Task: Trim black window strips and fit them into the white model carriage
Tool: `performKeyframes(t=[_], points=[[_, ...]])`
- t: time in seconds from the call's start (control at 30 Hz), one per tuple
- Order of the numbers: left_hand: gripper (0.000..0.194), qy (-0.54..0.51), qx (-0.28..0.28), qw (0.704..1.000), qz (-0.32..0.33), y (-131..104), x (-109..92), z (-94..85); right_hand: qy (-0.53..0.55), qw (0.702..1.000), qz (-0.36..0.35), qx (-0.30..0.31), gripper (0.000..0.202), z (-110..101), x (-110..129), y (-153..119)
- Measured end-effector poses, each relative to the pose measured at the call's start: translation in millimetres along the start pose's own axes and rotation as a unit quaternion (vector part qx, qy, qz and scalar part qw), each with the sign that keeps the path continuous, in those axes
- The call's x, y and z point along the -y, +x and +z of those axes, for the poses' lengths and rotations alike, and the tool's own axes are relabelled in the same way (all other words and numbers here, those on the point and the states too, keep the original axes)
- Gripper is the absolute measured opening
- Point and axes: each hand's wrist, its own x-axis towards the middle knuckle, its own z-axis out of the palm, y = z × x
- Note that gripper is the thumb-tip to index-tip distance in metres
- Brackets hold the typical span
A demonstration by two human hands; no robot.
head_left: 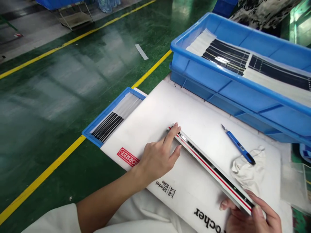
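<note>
A long, narrow white model train carriage [209,163] with a black window strip and a red stripe lies slantwise above the white board [155,113]. My right hand [252,213] grips its near end between thumb and fingers. At the far end my left hand [161,153] has its index finger laid over the carriage and its thumb against the near side. To the right, a blue craft knife [238,144] rests with its handle end on a crumpled white cloth [251,170].
A large blue crate [233,87] holding black strips and white sheets stands behind the board. Partly under the board's left edge is a shallow blue tray [97,142] with more dark strips. A white strip [141,51] lies on the green floor. Someone's patterned clothing [262,13] shows at the back right.
</note>
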Motion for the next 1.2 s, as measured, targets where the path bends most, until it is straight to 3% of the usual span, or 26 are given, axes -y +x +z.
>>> performKeyframes(t=[0.2, 0.4, 0.57, 0.77, 1.2], points=[[0.063, 0.048, -0.042, 0.996, 0.066, -0.8, 7.1, -2.9, 0.010, 1.000, 0.003, -0.017, 0.021, 4.9, 1.8, -1.4], [0.061, 0.182, 0.022, 0.975, 0.128, 4.3, 13.2, -23.7, 0.006, 0.999, 0.028, -0.031, 0.024, 7.5, 3.5, -1.6], [0.062, 0.244, 0.051, 0.958, 0.144, 5.9, 11.7, -34.1, 0.019, 0.999, 0.034, -0.018, 0.022, 5.3, -1.2, -0.4], [0.053, 0.388, 0.107, 0.898, 0.178, 11.4, -1.8, -40.7, 0.038, 0.998, 0.047, 0.028, 0.025, -5.2, -9.0, 3.1], [0.055, 0.395, 0.139, 0.893, 0.166, 15.9, -4.2, -43.4, 0.011, 0.999, 0.043, -0.001, 0.024, 1.9, -10.9, 4.3]])
